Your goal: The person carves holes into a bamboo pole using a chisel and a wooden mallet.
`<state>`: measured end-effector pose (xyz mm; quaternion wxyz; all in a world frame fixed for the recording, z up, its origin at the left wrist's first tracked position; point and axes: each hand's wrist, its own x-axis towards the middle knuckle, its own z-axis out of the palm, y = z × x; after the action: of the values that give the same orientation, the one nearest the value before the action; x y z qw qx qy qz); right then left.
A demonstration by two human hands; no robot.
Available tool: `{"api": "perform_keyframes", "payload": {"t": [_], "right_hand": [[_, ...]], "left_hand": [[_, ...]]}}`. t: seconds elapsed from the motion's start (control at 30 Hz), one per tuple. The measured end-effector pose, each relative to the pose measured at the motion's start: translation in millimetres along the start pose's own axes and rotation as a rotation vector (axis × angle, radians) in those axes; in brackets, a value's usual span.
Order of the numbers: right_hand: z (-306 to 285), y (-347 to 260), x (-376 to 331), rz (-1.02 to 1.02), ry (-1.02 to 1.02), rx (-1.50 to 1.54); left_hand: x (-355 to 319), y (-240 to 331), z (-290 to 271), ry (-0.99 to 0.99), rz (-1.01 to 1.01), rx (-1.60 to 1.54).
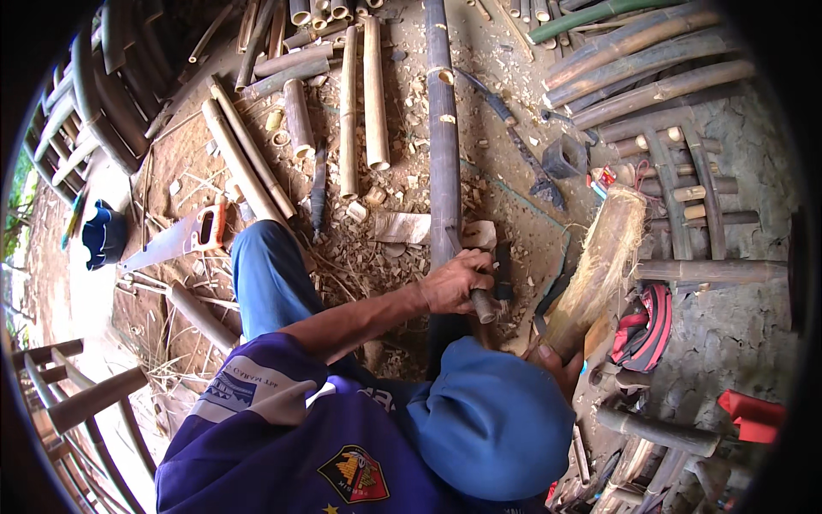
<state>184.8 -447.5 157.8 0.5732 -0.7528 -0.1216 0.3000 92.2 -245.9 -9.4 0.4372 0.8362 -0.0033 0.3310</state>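
Note:
My left hand (460,283) is closed round a short, dark, round handle (483,307), whose end sticks out below the fist. It rests against a long dark bamboo pole (443,163) that runs away from me. Just above the fist, a thin pointed piece lies along the pole; I cannot make out its kind. My right hand (558,370) is by the near end of a thick wood block (599,261) with a frayed top. Its visible fingers are curled, and blue cloth (492,420) hides part of it, so what it holds is unclear.
Wood chips and cut bamboo lengths (375,94) cover the ground ahead. An orange-handled saw (180,242) lies left of my knee. Further left stands a blue container (104,233). Bamboo frames (685,188) and a red-black bag (642,330) are on the right.

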Motion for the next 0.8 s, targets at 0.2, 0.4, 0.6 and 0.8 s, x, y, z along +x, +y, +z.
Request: {"api": "perform_keyframes", "payload": {"t": [0.2, 0.4, 0.6, 0.8], "right_hand": [[-7, 4, 0, 0.083, -0.043, 0.012], [-9, 9, 1, 0.068, -0.041, 0.012], [-11, 13, 2, 0.026, -0.007, 0.018], [-29, -13, 10, -0.285, -0.061, -0.008]], "left_hand": [[-1, 2, -5, -0.027, -0.030, -0.003], [-2, 4, -3, -0.006, -0.038, -0.001], [1, 5, -2, 0.032, -0.043, -0.003], [24, 2, -14, 0.171, -0.218, -0.186]]}}
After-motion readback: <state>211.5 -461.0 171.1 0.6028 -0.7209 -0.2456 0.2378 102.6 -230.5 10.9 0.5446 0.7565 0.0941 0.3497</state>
